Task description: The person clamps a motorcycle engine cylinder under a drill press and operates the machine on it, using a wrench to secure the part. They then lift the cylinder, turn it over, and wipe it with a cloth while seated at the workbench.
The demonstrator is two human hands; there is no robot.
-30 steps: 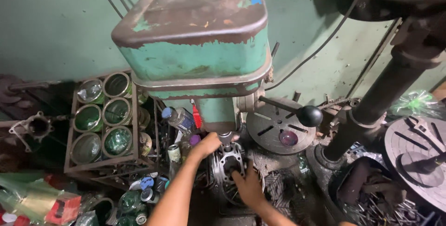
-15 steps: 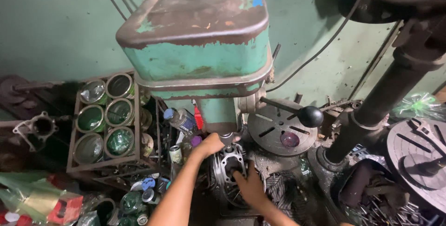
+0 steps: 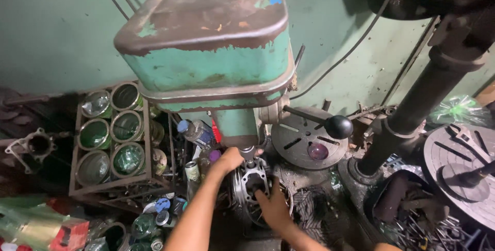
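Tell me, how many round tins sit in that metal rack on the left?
6 show, in two columns of three: left column; right column. More may sit hidden behind the rack.

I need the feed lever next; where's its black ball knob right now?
In the head view the black ball knob sticks out on the right of the green drill press, above the round slotted table and up-right of both hands.

Six green-tinted round cans point(image 3: 111, 127) stood in the rack at the left. Two hands worked under one green drill press point(image 3: 206, 50). Two slotted round tables point(image 3: 304, 137) lay to the right.
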